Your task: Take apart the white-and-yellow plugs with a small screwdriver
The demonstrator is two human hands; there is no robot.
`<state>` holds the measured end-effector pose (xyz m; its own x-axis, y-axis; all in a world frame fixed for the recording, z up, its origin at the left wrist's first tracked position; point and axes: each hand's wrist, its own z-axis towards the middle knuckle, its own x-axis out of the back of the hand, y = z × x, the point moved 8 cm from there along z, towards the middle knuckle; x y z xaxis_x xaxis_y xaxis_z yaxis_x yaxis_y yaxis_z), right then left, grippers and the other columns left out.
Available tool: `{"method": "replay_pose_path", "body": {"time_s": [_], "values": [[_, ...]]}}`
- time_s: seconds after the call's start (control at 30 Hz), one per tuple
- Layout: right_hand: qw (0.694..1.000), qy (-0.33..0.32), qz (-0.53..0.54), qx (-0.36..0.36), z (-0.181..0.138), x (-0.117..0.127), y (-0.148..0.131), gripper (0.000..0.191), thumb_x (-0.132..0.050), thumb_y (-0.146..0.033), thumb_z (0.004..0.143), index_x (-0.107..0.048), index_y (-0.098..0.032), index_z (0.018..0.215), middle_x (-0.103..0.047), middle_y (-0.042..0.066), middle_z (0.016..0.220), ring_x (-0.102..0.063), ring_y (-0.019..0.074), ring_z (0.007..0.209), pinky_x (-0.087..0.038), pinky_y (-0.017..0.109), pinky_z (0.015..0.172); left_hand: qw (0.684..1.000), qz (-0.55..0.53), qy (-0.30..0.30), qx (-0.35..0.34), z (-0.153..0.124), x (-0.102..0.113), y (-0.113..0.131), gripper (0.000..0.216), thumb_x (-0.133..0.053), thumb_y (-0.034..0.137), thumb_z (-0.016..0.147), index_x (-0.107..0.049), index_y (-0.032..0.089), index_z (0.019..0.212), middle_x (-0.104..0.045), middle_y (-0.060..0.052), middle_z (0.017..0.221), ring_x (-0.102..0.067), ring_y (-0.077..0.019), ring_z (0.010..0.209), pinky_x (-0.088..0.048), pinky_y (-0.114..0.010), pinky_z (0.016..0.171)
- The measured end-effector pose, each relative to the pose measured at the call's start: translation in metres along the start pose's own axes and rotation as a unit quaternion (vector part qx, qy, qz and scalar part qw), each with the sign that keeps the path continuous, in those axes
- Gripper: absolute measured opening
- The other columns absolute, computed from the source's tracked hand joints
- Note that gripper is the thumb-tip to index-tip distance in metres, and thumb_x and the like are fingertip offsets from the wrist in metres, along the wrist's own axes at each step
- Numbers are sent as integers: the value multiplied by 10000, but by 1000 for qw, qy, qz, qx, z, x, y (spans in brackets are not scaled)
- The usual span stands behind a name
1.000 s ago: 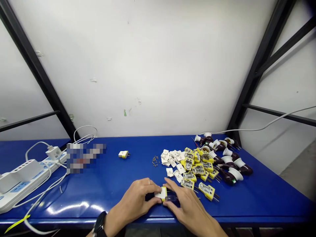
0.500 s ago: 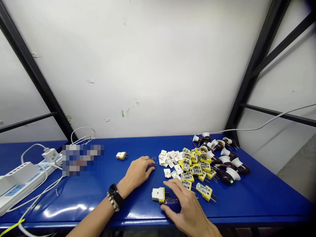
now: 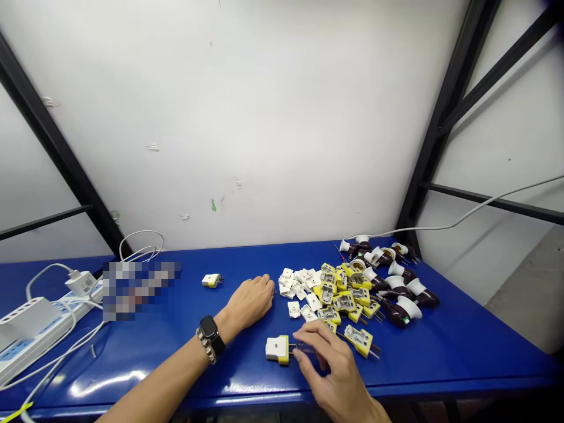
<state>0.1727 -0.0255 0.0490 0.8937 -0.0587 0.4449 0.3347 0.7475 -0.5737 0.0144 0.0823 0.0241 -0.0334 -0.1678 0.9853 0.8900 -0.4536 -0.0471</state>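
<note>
A white-and-yellow plug body (image 3: 277, 349) lies on the blue table (image 3: 238, 370) near its front edge, with a transparent piece (image 3: 305, 348) at its pin end. My right hand (image 3: 328, 367) is over that piece, its fingers partly hiding it. I cannot tell whether they grip it. My left hand (image 3: 249, 302) rests farther back, its fingers bunched beside a heap of white plug covers (image 3: 293, 282). A small pile of tiny screws seems hidden under those fingertips, and the hand's contents do not show.
Yellow plug bases (image 3: 330, 299) and dark brown lamp holders with white collars (image 3: 399, 311) are heaped at right. A finished plug (image 3: 212, 281) lies back left. At far left are a power strip (image 3: 30, 329), a charger (image 3: 81, 282), white cables and a blurred patch.
My left hand has let go of the plug body and moved back left toward the screws. The plug body now lies on the table, with my right hand still at its transparent piece.
</note>
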Motion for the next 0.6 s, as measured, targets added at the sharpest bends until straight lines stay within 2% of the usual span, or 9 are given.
{"method": "replay_pose_path", "body": {"time_s": [0.07, 0.17, 0.2, 0.3, 0.37, 0.47, 0.6], "values": [[997, 64, 2, 29, 0, 15, -6, 243, -598, -123, 925, -705, -235, 1113, -727, 69, 983, -720, 189, 792, -600, 254, 651, 1000, -14, 18, 14, -3, 4, -2, 144, -448, 113, 964, -588, 146, 969, -636, -128, 1015, -643, -257, 897, -528, -351, 776], [986, 162, 1, 37, -3, 42, -15, 231, -637, -146, 930, -729, -248, 1115, -742, 76, 1001, -721, 235, 918, -607, 341, 825, 996, -61, 52, 36, -16, 16, -6, 183, -355, 114, 996, -535, 150, 994, -620, -108, 981, -631, -223, 822, -524, -333, 737], [981, 192, 16, 25, -4, 51, -17, 202, -652, -178, 933, -737, -255, 1100, -740, 66, 963, -721, 227, 868, -613, 331, 781, 994, -81, 63, 41, -22, 20, -6, 185, -335, 132, 1013, -518, 156, 998, -618, -88, 948, -624, -206, 784, -522, -321, 722], [957, 256, 114, -77, -3, 66, -9, 118, -654, -262, 958, -733, -260, 1047, -718, 33, 857, -658, 142, 578, -562, 227, 488, 983, -154, 91, 48, -42, 33, -3, 198, -306, 210, 1057, -488, 188, 981, -609, -29, 869, -598, -162, 731, -513, -271, 689], [934, 271, 198, -124, 3, 64, -3, 117, -640, -321, 972, -716, -233, 975, -716, 37, 823, -642, 132, 508, -539, 220, 420, 956, -266, 113, 52, -56, 40, 2, 204, -337, 264, 1062, -509, 200, 974, -614, -19, 868, -588, -155, 748, -506, -256, 686], [903, 265, 295, -164, 15, 49, 7, 198, -630, -395, 973, -689, -209, 940, -719, 57, 820, -695, 183, 563, -585, 269, 443, 882, -448, 127, 67, -71, 42, 13, 195, -457, 344, 1035, -594, 206, 1051, -638, -30, 919, -591, -171, 812, -497, -271, 735], [888, 263, 325, -190, 22, 31, 14, 208, -639, -407, 967, -672, -202, 949, -713, 62, 853, -712, 194, 635, -605, 274, 486, 825, -549, 117, 70, -79, 38, 29, 270, -520, 406, 1013, -685, 194, 986, -630, -39, 911, -562, -172, 806, -454, -252, 696]]}}
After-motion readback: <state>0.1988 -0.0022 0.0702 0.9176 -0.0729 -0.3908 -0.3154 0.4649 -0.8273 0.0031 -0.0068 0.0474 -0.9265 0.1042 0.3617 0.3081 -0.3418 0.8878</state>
